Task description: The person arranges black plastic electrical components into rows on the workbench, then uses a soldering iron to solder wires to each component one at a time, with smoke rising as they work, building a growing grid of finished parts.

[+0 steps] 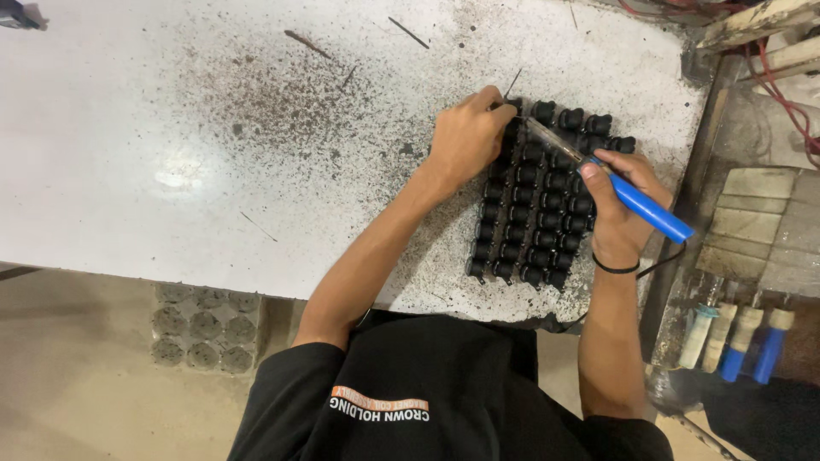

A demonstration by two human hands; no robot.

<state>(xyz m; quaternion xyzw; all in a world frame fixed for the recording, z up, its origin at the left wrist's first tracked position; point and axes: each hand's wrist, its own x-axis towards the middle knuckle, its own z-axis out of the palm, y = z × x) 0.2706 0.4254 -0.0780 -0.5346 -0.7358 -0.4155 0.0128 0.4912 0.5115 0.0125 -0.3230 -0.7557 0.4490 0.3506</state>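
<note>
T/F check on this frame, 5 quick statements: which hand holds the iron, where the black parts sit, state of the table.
1. The right hand holds a blue-handled soldering iron. True.
2. The left hand is lifted clear of the block of small black parts. False: it rests on the block's far left corner.
3. The black parts lie scattered loose across the white table. False: they stand packed in neat rows near the table's right end.
4. The table top is speckled with dark specks and marks around the work. True.
5. The iron's handle is red. False: it is blue, with a dark cord trailing from it.
</note>
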